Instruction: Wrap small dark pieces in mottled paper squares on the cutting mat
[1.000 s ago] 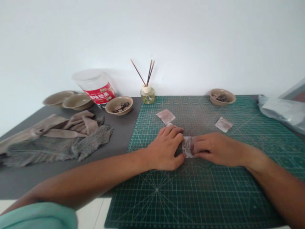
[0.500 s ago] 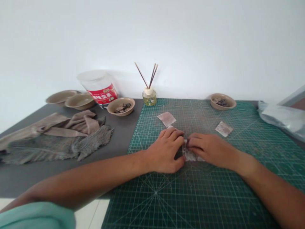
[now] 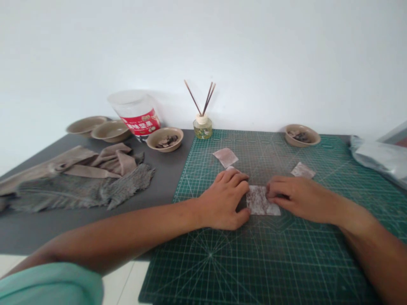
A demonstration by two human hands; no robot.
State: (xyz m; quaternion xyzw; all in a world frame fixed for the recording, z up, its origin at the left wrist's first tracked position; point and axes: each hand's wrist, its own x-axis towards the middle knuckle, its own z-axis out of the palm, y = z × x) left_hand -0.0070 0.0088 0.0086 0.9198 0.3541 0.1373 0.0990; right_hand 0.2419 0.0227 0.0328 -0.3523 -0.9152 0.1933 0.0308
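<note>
On a large dark-green cutting mat with a white printed grid (image 3: 254, 258), which covers the right part of the grey bench (image 3: 165, 178), lies a white, brown-mottled flat square (image 3: 259, 201), near the mat's middle. The left hand (image 3: 226, 201) rests on the mat at the square's left edge, thumb and fingers spread wide. The right hand (image 3: 292, 197) is narrow, its fingers bunched at the square's right side (whether they pinch it, I cannot tell).

Farther back on the mat lie a pinkish-white flat square (image 3: 225, 157) to the left and a mottled whitish one (image 3: 303, 170) to the right, partly behind the right hand. A round tan bowl of small dark pieces (image 3: 313, 136) sits at the mat's far edge, and a squat glass reed bottle (image 3: 202, 128) by its far left corner. Left of the mat lies rumpled beige and grey cloth (image 3: 82, 190).
</note>
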